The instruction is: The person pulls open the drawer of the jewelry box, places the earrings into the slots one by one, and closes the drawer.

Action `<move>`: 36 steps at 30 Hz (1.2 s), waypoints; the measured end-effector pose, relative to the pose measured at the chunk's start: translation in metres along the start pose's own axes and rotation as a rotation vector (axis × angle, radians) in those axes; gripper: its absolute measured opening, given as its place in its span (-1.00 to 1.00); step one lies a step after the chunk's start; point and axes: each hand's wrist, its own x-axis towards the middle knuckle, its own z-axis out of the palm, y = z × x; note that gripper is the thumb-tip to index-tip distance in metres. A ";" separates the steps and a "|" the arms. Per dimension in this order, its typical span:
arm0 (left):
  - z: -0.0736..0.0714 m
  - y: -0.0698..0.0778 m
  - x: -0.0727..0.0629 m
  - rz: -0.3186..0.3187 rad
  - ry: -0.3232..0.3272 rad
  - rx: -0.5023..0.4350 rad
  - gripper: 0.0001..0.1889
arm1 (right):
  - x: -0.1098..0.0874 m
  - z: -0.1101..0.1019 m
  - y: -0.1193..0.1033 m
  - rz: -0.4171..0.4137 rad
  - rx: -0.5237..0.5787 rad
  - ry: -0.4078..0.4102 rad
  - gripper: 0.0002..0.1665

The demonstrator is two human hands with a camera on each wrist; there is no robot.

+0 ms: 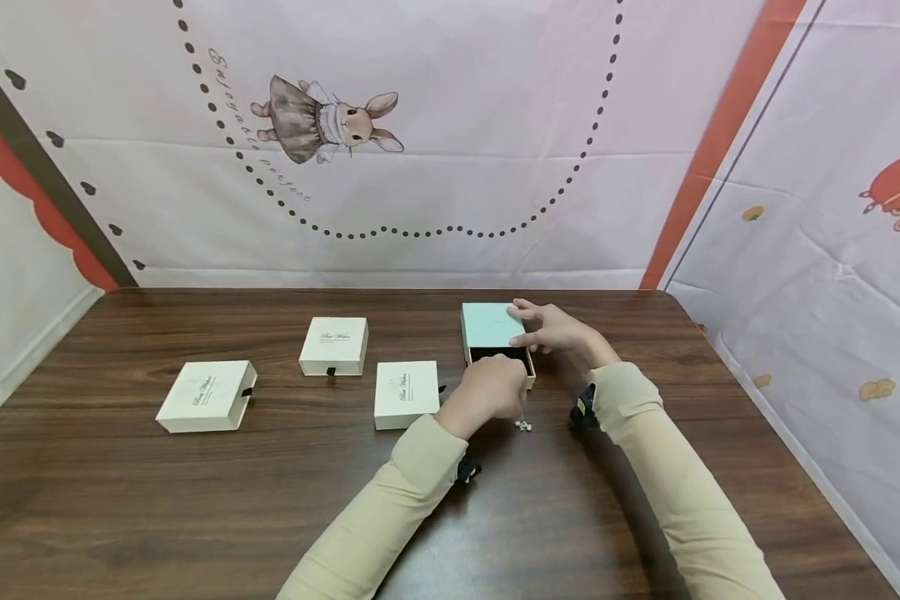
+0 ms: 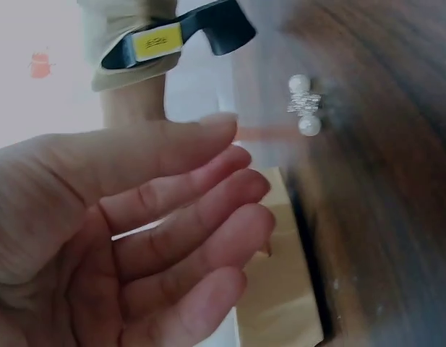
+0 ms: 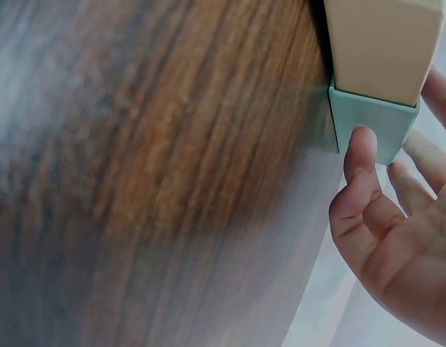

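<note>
The teal drawer box (image 1: pixel 489 323) stands at the back right of the table, its cream tray (image 3: pixel 385 50) pulled partway out toward the front with a dark inside. My right hand (image 1: pixel 558 329) grips the sleeve at its right side, fingers against the teal wall (image 3: pixel 374 119). In front of the tray is my left hand (image 1: pixel 495 385), its fingers loosely bent and bare in the left wrist view. Close by it on the table lies a small piece of jewellery (image 2: pixel 304 105) with two white pearls and a sparkling middle.
Three white gift boxes stand to the left: one far left (image 1: pixel 206 396), one at the back (image 1: pixel 334 346) and one (image 1: pixel 407 394) near my left forearm. Each shows a small black tab. A patterned cloth (image 1: pixel 450 192) hangs behind the wooden table (image 1: pixel 270 500).
</note>
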 end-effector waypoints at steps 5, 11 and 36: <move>0.005 0.002 0.002 0.030 -0.061 0.054 -0.84 | 0.001 0.001 -0.001 0.000 0.011 -0.009 -0.21; 0.011 0.004 0.006 0.009 -0.102 0.101 -0.82 | 0.003 0.001 0.001 0.014 0.020 -0.009 -0.21; 0.006 0.004 0.009 0.068 -0.062 0.130 -0.78 | 0.000 0.000 -0.001 0.018 0.032 -0.014 -0.20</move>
